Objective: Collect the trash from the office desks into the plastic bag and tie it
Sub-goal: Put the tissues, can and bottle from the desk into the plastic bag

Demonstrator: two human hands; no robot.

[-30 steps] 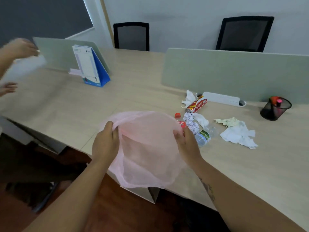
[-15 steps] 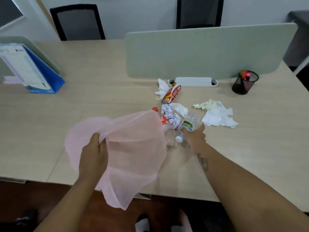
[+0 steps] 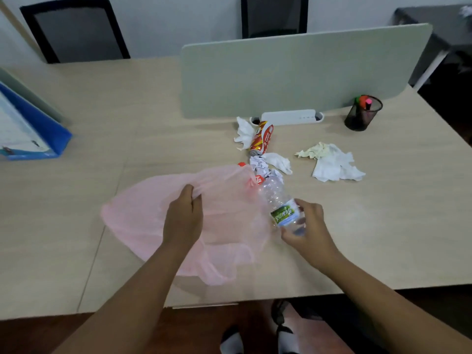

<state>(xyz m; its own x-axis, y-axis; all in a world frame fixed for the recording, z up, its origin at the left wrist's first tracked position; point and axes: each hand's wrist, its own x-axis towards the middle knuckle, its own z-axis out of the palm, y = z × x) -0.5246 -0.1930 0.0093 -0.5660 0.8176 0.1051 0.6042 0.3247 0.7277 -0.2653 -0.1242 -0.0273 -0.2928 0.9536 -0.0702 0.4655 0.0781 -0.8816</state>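
Note:
A thin pink plastic bag (image 3: 143,221) lies spread over the desk in front of me. My left hand (image 3: 185,218) grips its gathered rim. My right hand (image 3: 306,228) holds a clear plastic bottle with a green label (image 3: 277,200), its far end at the bag's right edge. Beyond the bottle lie a crumpled paper ball (image 3: 260,166), a red snack wrapper (image 3: 263,136), white tissues (image 3: 244,132) and another tissue (image 3: 278,162). A pile of crumpled white and yellowish paper (image 3: 332,164) lies to the right. A red cap (image 3: 241,164) peeks out behind the bag.
A grey-green divider panel (image 3: 293,72) stands across the desk (image 3: 76,123), with a white power strip (image 3: 291,116) at its foot. A black mesh pen cup (image 3: 362,113) sits at right, a blue paper stand (image 3: 30,134) at left. Two black chairs stand behind.
My right hand picked the bottle up off the desk and brought it toward the bag's edge. The left hand kept its hold on the bag, which moved a little to the right.

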